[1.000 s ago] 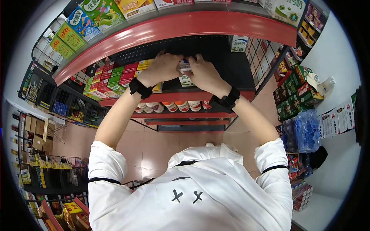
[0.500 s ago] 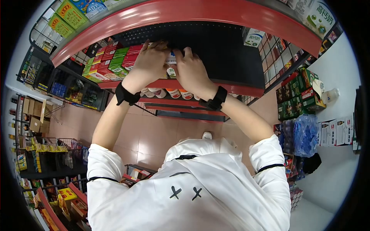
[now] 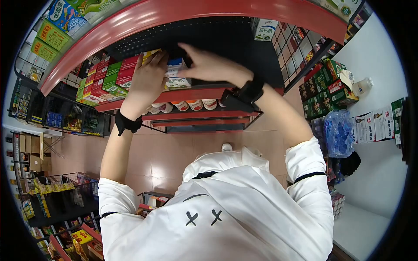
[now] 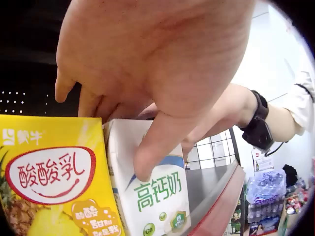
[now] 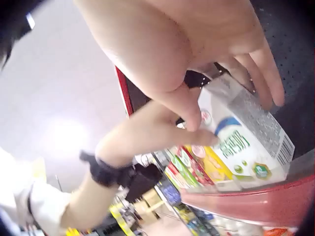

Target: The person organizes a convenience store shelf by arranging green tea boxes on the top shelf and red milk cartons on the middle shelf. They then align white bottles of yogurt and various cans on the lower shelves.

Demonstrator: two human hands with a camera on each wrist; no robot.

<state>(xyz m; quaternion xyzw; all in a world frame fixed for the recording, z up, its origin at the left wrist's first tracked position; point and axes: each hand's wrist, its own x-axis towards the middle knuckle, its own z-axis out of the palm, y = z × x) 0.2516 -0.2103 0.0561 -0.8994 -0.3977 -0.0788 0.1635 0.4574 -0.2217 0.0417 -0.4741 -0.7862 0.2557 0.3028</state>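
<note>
A white-and-blue milk carton [image 3: 177,82] stands at the right end of the box row, beside a yellow box [image 4: 56,177]. My left hand [image 3: 146,82] lies over the row, fingers stretched toward the back; its thumb rests on the front of the white carton [image 4: 147,182] in the left wrist view. Just right of the carton, my right hand [image 3: 213,67] is spread, thumb apart from the fingers. In the right wrist view that hand [image 5: 197,44] is above the carton [image 5: 246,142]; whether its thumb touches it, I cannot tell. The left fingertips are partly hidden.
A red shelf edge [image 3: 196,26] arches above the hands, with drink boxes on top. Another carton [image 3: 264,29] stands at the back right beside a wire side panel [image 3: 289,54]. Red and green boxes [image 3: 106,82] fill the left; bottles [image 3: 195,104] stand below.
My right hand has come off the white carton and opened out to its right, uncovering the carton's front. My left hand stays over the row, and the head view has shifted.
</note>
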